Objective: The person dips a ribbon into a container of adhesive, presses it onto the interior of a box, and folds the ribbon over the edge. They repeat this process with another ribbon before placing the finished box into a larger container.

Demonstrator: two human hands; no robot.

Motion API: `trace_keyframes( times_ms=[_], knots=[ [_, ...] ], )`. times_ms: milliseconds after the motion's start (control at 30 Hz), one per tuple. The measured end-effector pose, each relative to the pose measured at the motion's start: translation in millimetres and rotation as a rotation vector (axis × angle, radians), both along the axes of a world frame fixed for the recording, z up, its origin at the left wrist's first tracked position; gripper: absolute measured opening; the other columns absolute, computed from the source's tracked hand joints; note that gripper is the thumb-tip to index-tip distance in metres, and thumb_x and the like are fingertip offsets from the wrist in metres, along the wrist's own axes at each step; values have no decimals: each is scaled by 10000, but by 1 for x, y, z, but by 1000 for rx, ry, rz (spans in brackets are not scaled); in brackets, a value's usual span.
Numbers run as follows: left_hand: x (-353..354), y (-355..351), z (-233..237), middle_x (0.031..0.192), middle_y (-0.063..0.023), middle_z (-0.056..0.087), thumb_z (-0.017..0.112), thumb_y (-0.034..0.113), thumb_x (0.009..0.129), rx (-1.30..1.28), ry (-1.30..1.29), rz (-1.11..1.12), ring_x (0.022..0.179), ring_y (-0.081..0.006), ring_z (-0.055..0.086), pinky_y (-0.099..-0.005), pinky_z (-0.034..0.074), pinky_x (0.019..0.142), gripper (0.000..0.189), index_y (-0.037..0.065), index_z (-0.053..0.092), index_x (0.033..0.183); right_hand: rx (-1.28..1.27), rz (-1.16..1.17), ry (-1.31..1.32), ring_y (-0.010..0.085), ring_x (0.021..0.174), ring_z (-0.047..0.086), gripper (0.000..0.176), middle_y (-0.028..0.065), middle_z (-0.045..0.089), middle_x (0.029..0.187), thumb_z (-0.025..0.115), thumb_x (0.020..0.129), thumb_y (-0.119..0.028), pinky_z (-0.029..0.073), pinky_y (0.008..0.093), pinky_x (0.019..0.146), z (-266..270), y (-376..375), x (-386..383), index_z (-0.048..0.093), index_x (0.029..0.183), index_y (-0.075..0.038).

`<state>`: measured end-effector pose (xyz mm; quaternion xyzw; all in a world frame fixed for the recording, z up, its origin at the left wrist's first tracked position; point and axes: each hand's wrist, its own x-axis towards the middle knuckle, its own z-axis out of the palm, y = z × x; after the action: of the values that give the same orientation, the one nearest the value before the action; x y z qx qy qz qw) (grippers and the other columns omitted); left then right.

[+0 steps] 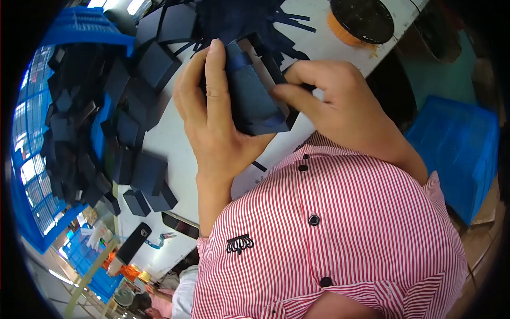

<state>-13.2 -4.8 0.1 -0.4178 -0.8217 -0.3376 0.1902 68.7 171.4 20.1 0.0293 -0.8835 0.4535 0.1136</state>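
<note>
A small dark blue cardboard box (252, 93) is held up over the white table, its hollow side with pale inner walls turned to the right. My left hand (212, 106) grips it from the left, with fingers along its side and the thumb under its lower end. At the box's right edge, my right hand (340, 98) is closed, thumb and index finger pinching the rim. The tips of the right fingers are partly hidden behind the box wall. Beyond the box lies a pile of dark blue paper strips (228, 18).
Many dark boxes (151, 173) are heaped at the left, spilling from a blue crate (32, 212). An orange tub with a dark top (361, 24) stands at the back right. A phone (180, 224) lies near the table edge. Another blue crate (451, 149) is at right.
</note>
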Motion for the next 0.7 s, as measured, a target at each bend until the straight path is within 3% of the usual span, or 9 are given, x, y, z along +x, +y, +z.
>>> trace_keyframes(
  times_ms=[133,167,200,233,333,433,467,600,700],
  knots=[
    [13,-34,4,1365,-143,448,908,226,509,-24,-233,116,1186,-288,532,-359,474,940,1109,89,376,1473,-323,-22,155,144,745,636,144,79,705,865,614,927,-102,478,248,695,5,11,2,696,991,-3],
    [19,-47,3,1373,-136,450,913,240,502,-29,-307,166,1194,-277,529,-355,472,944,1122,93,374,1475,-255,-51,185,105,796,628,158,57,706,914,606,948,-126,468,224,749,6,19,3,705,1004,-15],
    [27,-63,4,1401,-120,454,910,266,515,-25,-436,213,1210,-251,523,-347,457,965,1114,113,374,1480,-316,-106,148,89,746,597,153,41,668,830,618,942,-140,448,215,692,3,23,4,696,964,-10],
    [34,-80,5,1314,-172,484,905,228,517,51,-586,186,1194,-300,521,-365,430,978,1094,26,381,1455,-380,-157,106,73,697,566,161,25,630,745,629,936,-154,428,206,634,-2,26,6,688,924,-5],
    [79,-148,7,1352,-151,508,900,272,504,54,-1056,388,1245,-257,500,-339,372,1038,1121,-18,371,1450,-358,-57,-115,53,637,473,197,6,561,690,635,933,-181,363,211,571,-36,35,-3,656,839,-9],
    [137,-193,21,1336,-143,526,901,307,508,182,-1324,542,1228,-220,504,-319,331,1065,1132,-67,370,1435,-224,58,-316,61,606,415,265,10,498,654,636,937,-217,322,222,542,-56,25,-12,609,772,-12],
    [157,-205,24,1324,-140,529,902,305,511,194,-1383,595,1207,-214,512,-317,345,1052,1129,-67,371,1435,-138,133,-306,119,601,498,262,56,540,659,643,924,-206,382,255,555,-60,19,-16,605,762,-4],
    [227,-238,24,1281,-123,553,904,283,535,124,-1503,850,1142,-194,539,-310,402,999,1081,-71,391,1418,116,316,121,271,762,632,78,102,642,810,643,863,-93,496,355,671,-81,-11,-33,654,864,-15],
    [275,-264,-14,1262,-125,570,904,276,581,22,-1633,915,1144,-181,542,-310,400,1008,1047,-73,385,1421,209,345,332,248,805,625,95,80,628,846,627,816,-8,506,340,701,-89,-25,-46,667,899,-31]
  ],
)
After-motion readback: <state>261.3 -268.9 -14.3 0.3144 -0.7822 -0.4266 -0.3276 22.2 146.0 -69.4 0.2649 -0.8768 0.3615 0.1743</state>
